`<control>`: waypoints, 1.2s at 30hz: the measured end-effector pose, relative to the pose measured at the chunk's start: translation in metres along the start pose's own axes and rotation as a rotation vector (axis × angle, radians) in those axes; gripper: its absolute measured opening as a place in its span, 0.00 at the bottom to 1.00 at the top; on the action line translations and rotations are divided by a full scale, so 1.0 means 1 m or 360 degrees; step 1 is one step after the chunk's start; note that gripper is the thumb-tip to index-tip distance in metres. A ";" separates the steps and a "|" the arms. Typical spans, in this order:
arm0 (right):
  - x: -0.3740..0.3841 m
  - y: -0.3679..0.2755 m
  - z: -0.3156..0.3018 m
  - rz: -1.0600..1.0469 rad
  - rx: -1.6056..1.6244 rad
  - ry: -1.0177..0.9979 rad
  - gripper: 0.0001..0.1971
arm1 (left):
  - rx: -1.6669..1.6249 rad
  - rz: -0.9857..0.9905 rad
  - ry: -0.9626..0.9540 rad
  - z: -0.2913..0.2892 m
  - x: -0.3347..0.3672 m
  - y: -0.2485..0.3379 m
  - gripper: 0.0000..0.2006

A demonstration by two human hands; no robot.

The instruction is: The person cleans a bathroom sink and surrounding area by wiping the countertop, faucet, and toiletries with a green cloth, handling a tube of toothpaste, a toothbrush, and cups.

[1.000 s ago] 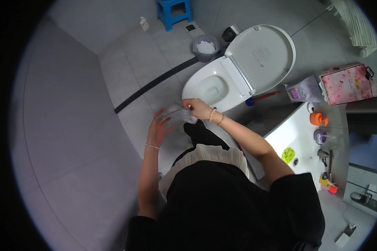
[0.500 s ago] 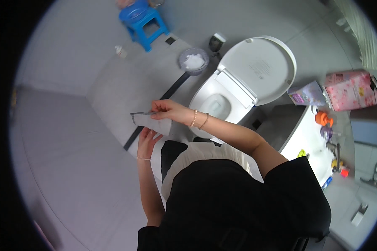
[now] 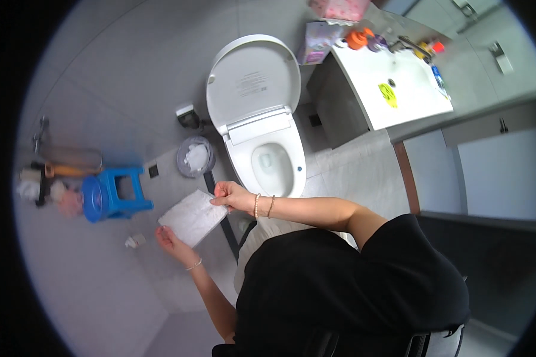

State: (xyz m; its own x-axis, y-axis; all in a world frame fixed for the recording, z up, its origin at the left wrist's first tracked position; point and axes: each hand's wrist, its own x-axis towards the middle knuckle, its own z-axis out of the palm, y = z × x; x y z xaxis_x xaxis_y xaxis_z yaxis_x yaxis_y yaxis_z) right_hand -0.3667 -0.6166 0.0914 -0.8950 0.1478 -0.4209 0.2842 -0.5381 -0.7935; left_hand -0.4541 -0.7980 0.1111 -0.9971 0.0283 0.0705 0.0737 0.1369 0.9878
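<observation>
A white, roughly rectangular cloth [image 3: 192, 219] with a thin greyish edge is spread between my hands, above the floor to the left of the toilet. My right hand [image 3: 234, 197] pinches its right edge between thumb and fingers. At the lower left corner, my left hand [image 3: 174, 243] grips the cloth with its fingertips. Just beyond my right hand is the white toilet [image 3: 265, 150], with its lid [image 3: 253, 80] raised. Close past the cloth stands a round bin [image 3: 187, 168] with white paper in it.
A blue stool [image 3: 128, 199] with a blue basin [image 3: 94, 198] stands at the left, a small white bottle [image 3: 135, 240] on the floor nearby. To the right is a white sink counter [image 3: 423, 107] holding a yellow-green item [image 3: 388, 95] and several bottles. A paper holder [image 3: 187, 117] hangs beside the toilet.
The cloth, earlier narrow and seen nearly edge-on, is now spread flat between both hands. My hands are farther apart, the left one lower left. The whole view has turned, bringing the sink further in.
</observation>
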 end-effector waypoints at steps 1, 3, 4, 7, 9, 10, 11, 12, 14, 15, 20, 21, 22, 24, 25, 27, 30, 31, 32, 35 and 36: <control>0.001 0.002 0.004 -0.0037 0.0024 0.0045 0.12 | 0.0039 -0.0021 -0.0044 -0.005 0.012 -0.006 0.10; 0.005 -0.003 0.015 -0.0302 0.0055 0.0192 0.12 | 0.0055 -0.0011 -0.0126 -0.007 0.030 -0.016 0.10; 0.001 -0.010 0.024 -0.0334 0.0075 0.0230 0.13 | 0.0166 0.0053 -0.0140 -0.005 0.040 -0.027 0.09; -0.013 -0.012 0.031 -0.0627 -0.0107 0.0315 0.13 | 0.0232 0.0146 -0.0295 0.012 0.050 -0.030 0.08; -0.023 -0.003 0.023 -0.0504 -0.0102 0.0473 0.13 | 0.0247 0.0222 -0.0617 0.019 0.058 -0.047 0.07; -0.022 0.003 0.034 -0.0472 -0.0139 0.0489 0.14 | 0.0286 0.0332 -0.0773 0.007 0.072 -0.073 0.06; -0.028 0.003 0.040 -0.0467 -0.0132 0.0459 0.14 | 0.0300 0.0076 -0.0951 0.006 0.076 -0.093 0.06; -0.030 0.009 0.042 -0.0467 -0.0045 0.0408 0.13 | 0.0130 0.0180 -0.1040 0.008 0.072 -0.117 0.07; -0.056 0.001 0.040 -0.0461 0.0172 0.0591 0.10 | 0.0767 -0.0024 -0.1366 0.026 0.048 -0.079 0.11; -0.064 -0.003 0.045 -0.0490 0.0349 0.0693 0.10 | 0.0658 -0.0033 -0.1467 0.029 0.040 -0.077 0.12; -0.085 -0.013 0.036 -0.0683 0.0107 0.0990 0.15 | -0.0299 0.0425 -0.2145 0.052 -0.009 -0.008 0.30; -0.086 -0.016 0.033 -0.0720 -0.0133 0.1058 0.10 | -0.0274 0.0496 -0.2094 0.057 -0.018 -0.003 0.33; -0.086 -0.017 0.030 -0.0768 -0.0081 0.1025 0.10 | -0.0090 0.0678 -0.1963 0.062 -0.024 0.010 0.29; -0.081 -0.026 0.028 -0.0979 0.0133 0.0820 0.10 | 0.0383 0.0603 -0.1718 0.072 -0.020 0.008 0.22; -0.083 -0.036 0.032 -0.1032 0.0110 0.0764 0.11 | 0.0336 0.0523 -0.1396 0.075 -0.018 0.005 0.16; -0.083 -0.050 0.028 -0.1114 -0.0360 0.0789 0.13 | 0.0177 0.0489 -0.1187 0.080 -0.005 0.009 0.13; -0.079 -0.094 0.034 -0.1276 -0.0997 0.0791 0.16 | -0.0122 0.0175 -0.1066 0.074 0.029 -0.021 0.09; -0.078 -0.115 0.038 -0.1322 -0.1128 0.0728 0.16 | -0.0203 0.0188 -0.1056 0.071 0.037 -0.014 0.07; -0.075 -0.137 0.043 -0.1367 -0.1257 0.0653 0.16 | -0.0279 0.0201 -0.1038 0.065 0.045 -0.006 0.06; -0.058 -0.204 0.050 -0.1828 -0.2068 0.0681 0.19 | -0.0279 0.0216 -0.0868 0.036 0.062 -0.010 0.07; -0.052 -0.228 0.055 -0.1955 -0.2172 0.0703 0.21 | -0.0229 0.0238 -0.0803 0.026 0.064 -0.009 0.08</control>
State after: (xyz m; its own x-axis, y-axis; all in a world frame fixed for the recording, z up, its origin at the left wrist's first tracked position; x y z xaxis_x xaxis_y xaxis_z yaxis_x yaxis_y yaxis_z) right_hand -0.4039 -0.5471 0.3184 -0.7081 0.1798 0.6828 -0.1182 0.9232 -0.3656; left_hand -0.5185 -0.7721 0.1028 -0.8408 0.5135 0.1714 0.1757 -0.0407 0.9836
